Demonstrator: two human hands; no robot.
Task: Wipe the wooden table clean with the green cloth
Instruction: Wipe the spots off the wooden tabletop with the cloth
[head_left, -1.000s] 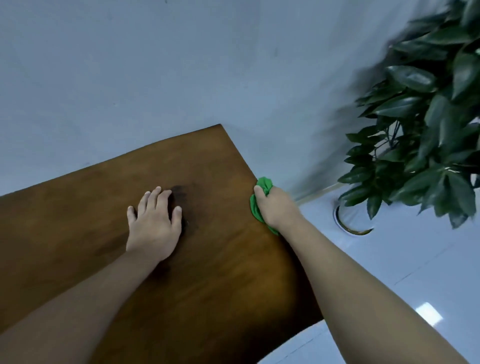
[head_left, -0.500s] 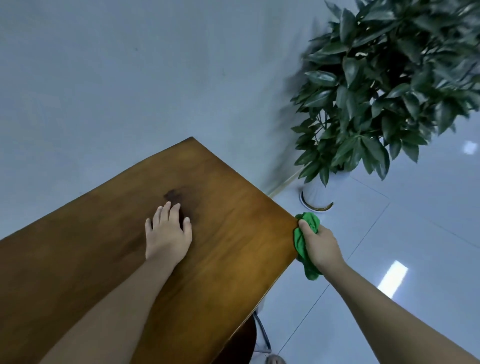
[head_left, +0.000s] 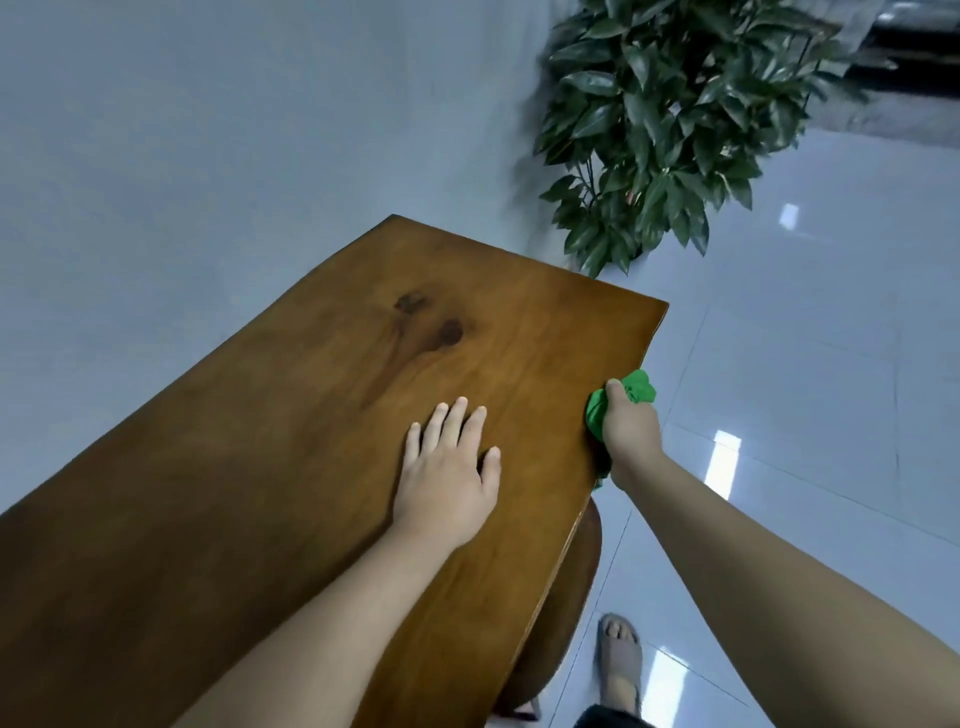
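A person stands at a wooden table (head_left: 291, 467), seen from above. Their right hand (head_left: 631, 434) is closed tight around a bunched green cloth (head_left: 626, 397), pressing it against the table's right-hand edge, partway along that side. Their left hand (head_left: 447, 470) lies flat on the tabletop, fingers spread and holding nothing, just left of the cloth. Two dark knots (head_left: 431, 319) mark the wood beyond the flat hand. No crumbs or spills show on the table, so the top looks largely done; the edge seems to be the part in hand, though how much of it remains cannot be judged
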